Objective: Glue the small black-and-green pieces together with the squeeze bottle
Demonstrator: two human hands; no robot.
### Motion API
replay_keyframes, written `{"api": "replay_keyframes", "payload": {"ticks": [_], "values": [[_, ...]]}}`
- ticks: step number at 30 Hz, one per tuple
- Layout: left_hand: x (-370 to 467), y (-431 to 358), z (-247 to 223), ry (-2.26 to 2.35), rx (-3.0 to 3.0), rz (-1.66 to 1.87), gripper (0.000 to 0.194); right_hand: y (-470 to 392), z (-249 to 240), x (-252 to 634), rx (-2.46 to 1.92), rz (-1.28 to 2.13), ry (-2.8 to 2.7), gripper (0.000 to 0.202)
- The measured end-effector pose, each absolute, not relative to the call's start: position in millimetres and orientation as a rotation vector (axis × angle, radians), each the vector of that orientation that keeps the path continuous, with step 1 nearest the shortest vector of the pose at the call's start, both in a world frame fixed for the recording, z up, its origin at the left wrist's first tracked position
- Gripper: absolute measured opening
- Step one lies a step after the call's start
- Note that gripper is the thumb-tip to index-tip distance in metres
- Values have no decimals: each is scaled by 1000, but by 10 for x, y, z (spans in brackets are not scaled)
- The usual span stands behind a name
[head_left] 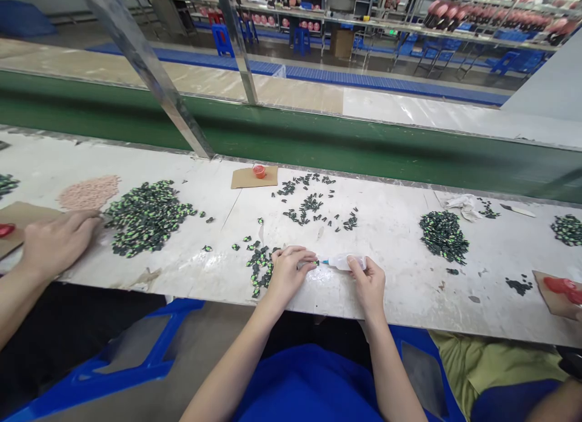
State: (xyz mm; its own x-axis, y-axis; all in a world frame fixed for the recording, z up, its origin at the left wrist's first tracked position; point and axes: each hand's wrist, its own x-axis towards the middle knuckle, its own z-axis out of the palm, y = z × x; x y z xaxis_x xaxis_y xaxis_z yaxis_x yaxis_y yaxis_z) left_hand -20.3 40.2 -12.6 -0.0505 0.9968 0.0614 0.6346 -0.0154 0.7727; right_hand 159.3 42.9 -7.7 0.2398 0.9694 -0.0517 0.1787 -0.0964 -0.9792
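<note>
My left hand [287, 269] pinches a small black-and-green piece [317, 262] at its fingertips, just above the white tabletop. In my right hand [369, 282] is a clear squeeze bottle [343, 262], lying nearly level with its blue needle tip [324, 262] pointing left, close to that piece. A loose group of black-and-green pieces [259, 264] lies beside and partly under my left hand. Beyond both hands, small dark forked parts [311, 202] are scattered on the table.
A red cup [259, 171] stands on cardboard [240, 178] at the back. To the left are a big pile of black-and-green pieces [148, 216], pink parts [88, 193] and a co-worker's hand [59, 240]. Another pile [443, 235], a crumpled cloth [464, 205] and a knife [518, 210] lie right.
</note>
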Motion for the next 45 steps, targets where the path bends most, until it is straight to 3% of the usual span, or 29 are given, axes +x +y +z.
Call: {"api": "replay_keyframes", "payload": {"ticks": [20, 28, 38, 41, 45], "values": [[-186, 397, -102, 1753, 1676, 869, 12, 445, -91, 1598, -1497, 960, -1151, 41], [-183, 378, -91, 1723, 1685, 864, 12, 478, -106, 1698, -1346, 1016, -851, 31], [-178, 395, -127, 1697, 1827, 882, 24, 716, -27, 1474, -1315, 1057, -1356, 48], [-167, 382, -178, 1743, 1870, 896, 20, 725, -63, 1445, -1330, 1115, -1401, 50], [-159, 368, -222, 1725, 1904, 913, 18, 728, -13, 1674, -1352, 1019, -1605, 75]]}}
